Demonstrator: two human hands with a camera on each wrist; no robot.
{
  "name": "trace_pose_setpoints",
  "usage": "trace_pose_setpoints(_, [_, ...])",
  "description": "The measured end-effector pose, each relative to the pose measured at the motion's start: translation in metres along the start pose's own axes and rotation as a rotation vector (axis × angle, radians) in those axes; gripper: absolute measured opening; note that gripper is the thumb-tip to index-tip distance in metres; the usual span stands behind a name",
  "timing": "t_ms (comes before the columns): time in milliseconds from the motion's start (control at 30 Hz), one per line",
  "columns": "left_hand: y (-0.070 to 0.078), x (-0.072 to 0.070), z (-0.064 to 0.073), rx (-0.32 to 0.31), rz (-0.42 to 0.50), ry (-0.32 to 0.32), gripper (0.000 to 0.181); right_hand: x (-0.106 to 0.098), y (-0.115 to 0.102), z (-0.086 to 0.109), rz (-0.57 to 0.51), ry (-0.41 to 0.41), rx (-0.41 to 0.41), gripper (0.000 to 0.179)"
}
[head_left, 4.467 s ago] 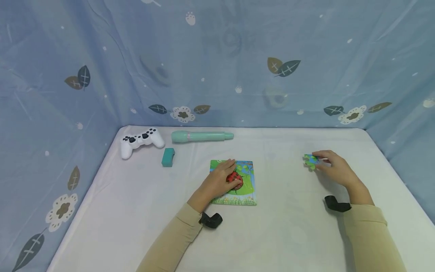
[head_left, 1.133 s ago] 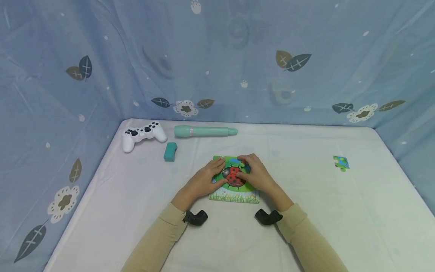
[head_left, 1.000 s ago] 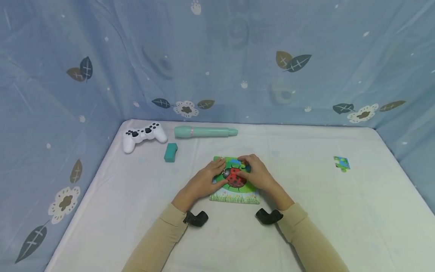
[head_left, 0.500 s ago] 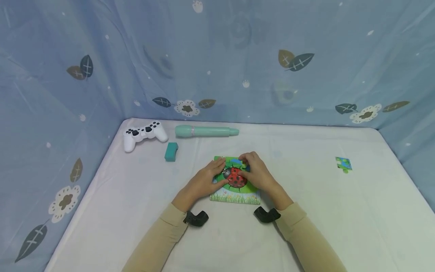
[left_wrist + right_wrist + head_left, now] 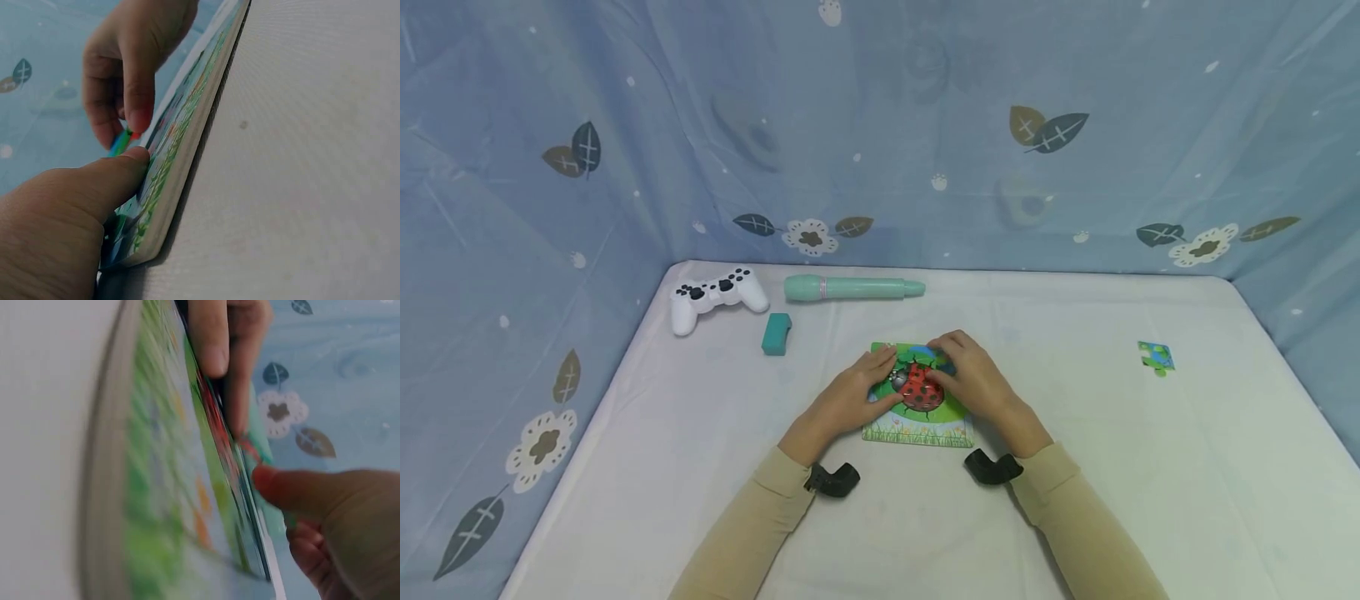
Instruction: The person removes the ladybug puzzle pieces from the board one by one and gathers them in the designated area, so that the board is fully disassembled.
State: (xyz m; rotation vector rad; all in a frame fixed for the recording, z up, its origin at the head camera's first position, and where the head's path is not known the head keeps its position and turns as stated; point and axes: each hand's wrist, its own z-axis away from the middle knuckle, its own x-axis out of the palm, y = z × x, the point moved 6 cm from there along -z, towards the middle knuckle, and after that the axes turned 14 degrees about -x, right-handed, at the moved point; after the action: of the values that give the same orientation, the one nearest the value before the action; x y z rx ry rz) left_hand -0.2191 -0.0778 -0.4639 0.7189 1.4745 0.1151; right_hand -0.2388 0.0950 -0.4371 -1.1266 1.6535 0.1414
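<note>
A square ladybug jigsaw puzzle (image 5: 917,435) lies flat on the white-covered table, in the middle of the head view. My left hand (image 5: 850,396) rests across its left side, fingers laid out over the picture and thumb near the ladybug. At the upper right of the board, my right hand (image 5: 976,379) pinches a puzzle piece (image 5: 119,144) between thumb and fingers. In the left wrist view that piece stands tilted up from the board, showing green, blue and a bit of red. Much of it is hidden by the right fingers.
One loose puzzle piece (image 5: 1157,358) lies far to the right. Behind and left of the board are a teal block (image 5: 777,334), a mint-green microphone-shaped stick (image 5: 853,288) and a white game controller (image 5: 718,298). A blue patterned curtain (image 5: 880,167) closes off the back.
Earlier the right hand held a puzzle piece at the far right; that piece now lies there. The right hand moved to the board and grips another piece. The left hand stays on the puzzle.
</note>
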Motion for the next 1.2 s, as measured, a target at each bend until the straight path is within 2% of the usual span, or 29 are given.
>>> trace_pose_setpoints(133, [0.001, 0.000, -0.001, 0.001, 0.003, 0.006, 0.068, -0.011, 0.010, 0.003, -0.052, 0.006, 0.085, 0.040])
trace_pose_setpoints(300, [-0.001, 0.003, 0.001, -0.031, 0.001, -0.009, 0.069, -0.030, 0.027, 0.012, -0.055, 0.012, 0.129, 0.042])
trace_pose_setpoints(533, [-0.006, 0.002, 0.009, -0.070, 0.007, 0.000, 0.069, -0.062, 0.059, 0.037, 0.000, 0.006, 0.153, 0.040])
trace_pose_setpoints(700, [-0.009, -0.002, 0.012, -0.089, 0.017, 0.010, 0.070, -0.086, 0.086, 0.060, 0.045, -0.012, 0.200, 0.040])
trace_pose_setpoints(967, [-0.005, -0.002, 0.007, -0.049, 0.019, 0.016, 0.070, -0.126, 0.117, 0.102, 0.103, -0.005, 0.306, 0.041])
trace_pose_setpoints(1200, [0.000, -0.001, 0.003, -0.009, 0.022, 0.010, 0.068, -0.143, 0.131, 0.132, 0.153, 0.023, 0.400, 0.044])
